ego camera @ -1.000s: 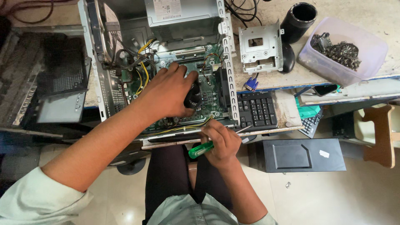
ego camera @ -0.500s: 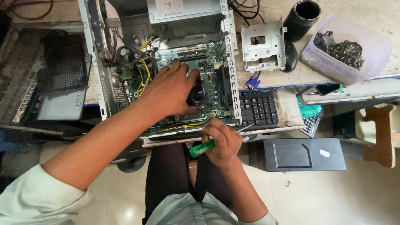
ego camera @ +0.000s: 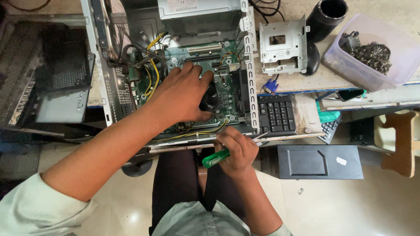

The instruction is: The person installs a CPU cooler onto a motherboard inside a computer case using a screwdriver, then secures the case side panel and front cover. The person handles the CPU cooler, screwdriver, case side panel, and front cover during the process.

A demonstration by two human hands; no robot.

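Observation:
An open desktop computer case (ego camera: 111, 83) lies on its side on the bench, its green motherboard (ego camera: 227, 94) exposed. My left hand (ego camera: 181, 96) reaches into the case, its fingers spread over the black cooler fan (ego camera: 211, 97), which it grips and mostly hides. My right hand (ego camera: 236, 148) stays near the case's front edge, closed around a green-handled screwdriver (ego camera: 215, 158) whose handle points left and down. Yellow and black cables (ego camera: 151, 74) run beside my left hand. The grey power supply (ego camera: 199, 13) sits at the top of the case.
A metal drive bracket (ego camera: 282, 46), a blue connector plug (ego camera: 271, 86) and a black keyboard (ego camera: 275, 114) lie right of the case. A plastic tub of metal parts (ego camera: 372, 54) and a black cup (ego camera: 326, 17) stand far right. A black panel (ego camera: 319, 161) lies lower right, a mesh panel (ego camera: 57, 65) left.
My left hand stays on the fan with only a slight shift of its fingers. The right hand keeps hold of the screwdriver in the same spot.

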